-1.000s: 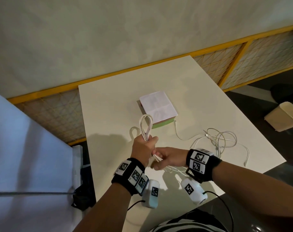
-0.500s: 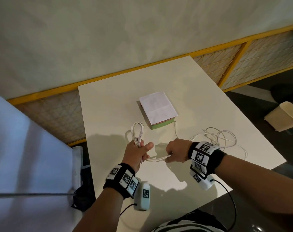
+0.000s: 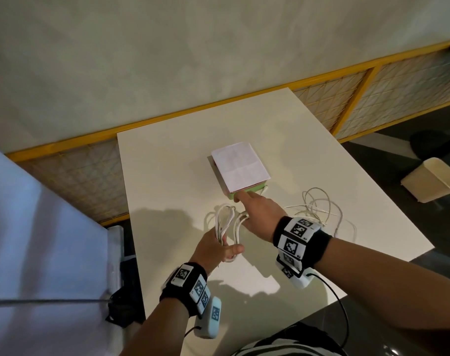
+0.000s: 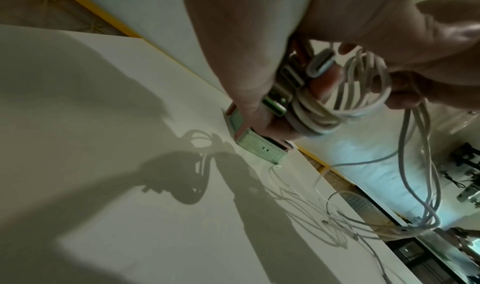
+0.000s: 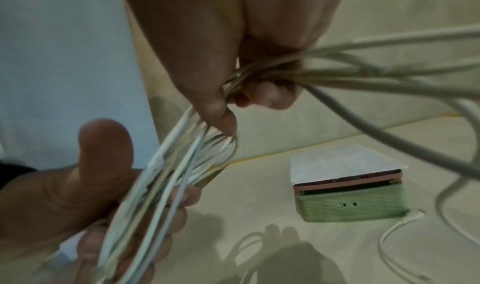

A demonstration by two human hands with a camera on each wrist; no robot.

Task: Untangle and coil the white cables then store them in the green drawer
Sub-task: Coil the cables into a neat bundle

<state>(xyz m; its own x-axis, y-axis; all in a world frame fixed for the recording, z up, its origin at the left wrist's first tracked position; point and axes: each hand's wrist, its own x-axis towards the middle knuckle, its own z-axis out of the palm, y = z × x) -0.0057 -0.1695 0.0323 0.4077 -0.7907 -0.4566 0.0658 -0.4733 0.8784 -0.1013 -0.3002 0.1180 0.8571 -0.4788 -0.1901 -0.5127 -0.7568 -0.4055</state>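
White cable coil [image 3: 225, 227] — in both hands' grip

I see a white table [image 3: 172, 176] set against a pale wall [image 3: 167, 60]. Behind it runs a yellow-framed lattice panel [image 3: 388, 93]. A cream waste bin [image 3: 434, 181] lies tipped on the dark floor [image 3: 388, 160], well apart from the table. A pale blue panel [image 3: 33, 227] stands nearby.
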